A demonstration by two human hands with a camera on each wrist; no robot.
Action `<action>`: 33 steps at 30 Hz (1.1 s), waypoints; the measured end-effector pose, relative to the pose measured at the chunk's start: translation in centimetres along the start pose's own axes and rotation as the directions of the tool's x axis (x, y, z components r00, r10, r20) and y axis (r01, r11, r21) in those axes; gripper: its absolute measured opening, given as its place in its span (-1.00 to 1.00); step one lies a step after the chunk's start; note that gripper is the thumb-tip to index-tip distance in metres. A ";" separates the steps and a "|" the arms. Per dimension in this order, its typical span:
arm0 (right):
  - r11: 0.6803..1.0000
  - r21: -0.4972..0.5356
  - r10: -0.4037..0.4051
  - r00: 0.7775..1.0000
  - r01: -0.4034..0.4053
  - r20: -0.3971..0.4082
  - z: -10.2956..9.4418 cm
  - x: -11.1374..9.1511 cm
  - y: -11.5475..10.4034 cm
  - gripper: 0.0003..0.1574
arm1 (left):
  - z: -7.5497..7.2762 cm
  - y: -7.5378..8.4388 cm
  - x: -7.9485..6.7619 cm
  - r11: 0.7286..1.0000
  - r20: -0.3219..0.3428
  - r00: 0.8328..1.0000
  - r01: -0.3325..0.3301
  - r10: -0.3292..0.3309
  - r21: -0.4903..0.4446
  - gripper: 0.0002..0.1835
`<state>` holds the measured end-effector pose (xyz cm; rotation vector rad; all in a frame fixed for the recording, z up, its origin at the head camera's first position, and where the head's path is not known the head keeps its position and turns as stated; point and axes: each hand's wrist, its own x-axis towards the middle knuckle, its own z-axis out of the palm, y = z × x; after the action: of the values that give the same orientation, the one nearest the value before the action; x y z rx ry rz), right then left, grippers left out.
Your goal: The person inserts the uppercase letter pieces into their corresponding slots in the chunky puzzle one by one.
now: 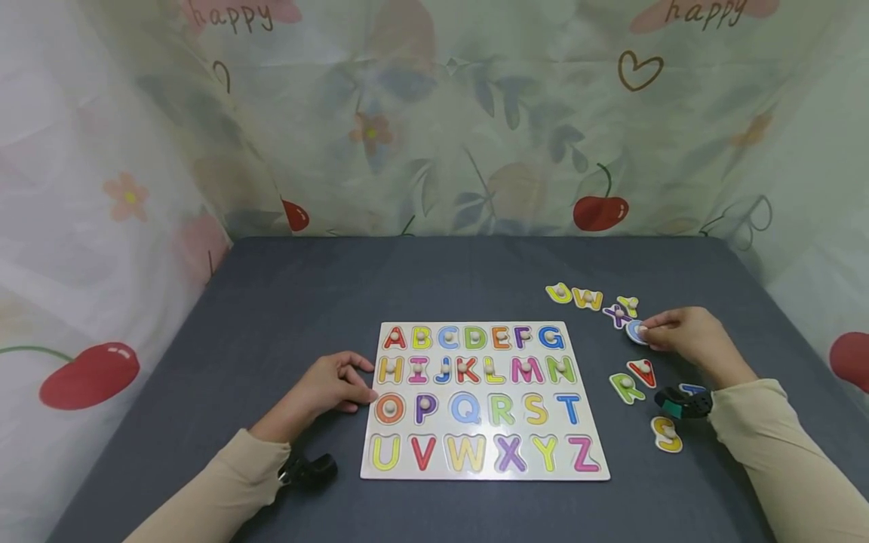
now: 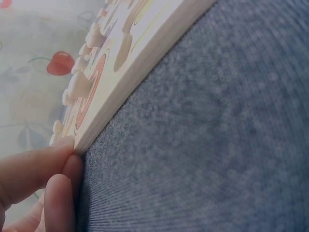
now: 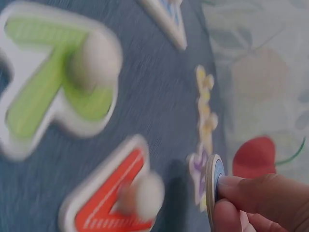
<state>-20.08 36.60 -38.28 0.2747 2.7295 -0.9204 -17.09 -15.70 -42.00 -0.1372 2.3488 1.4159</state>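
My right hand (image 1: 686,335) pinches a round blue-and-white letter piece (image 1: 636,332), likely the Q, between thumb and fingertips. In the right wrist view the piece (image 3: 215,186) is tilted on edge, above the table. My left hand (image 1: 333,383) grips the left edge of the white alphabet puzzle board (image 1: 485,477), thumb on its rim and a finger against its side. Knobbed letters A to P sit in the board; the recesses from Q to Z show no knobs. Near my right hand lie a purple X (image 1: 618,315) and a yellow-green Y (image 1: 628,305).
A red V (image 1: 641,372), a green R (image 1: 626,388) and a yellow S (image 1: 667,435) lie right of the board. A blue piece (image 1: 692,389) is partly hidden by the right wrist camera. Behind are a yellow U (image 1: 559,292) and an orange-yellow W (image 1: 587,299).
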 end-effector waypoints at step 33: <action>0.948 0.090 -0.313 0.944 0.305 0.104 7.7 -3.7 -12.4 -0.76 | 0.1 0.0 -0.2 1.000 0.006 1.000 -0.020 0.020 0.007 -0.50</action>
<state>-18.36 21.82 -36.06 -0.1979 2.6778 -1.0784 -16.93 -15.65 -41.92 -0.1081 2.3567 1.4154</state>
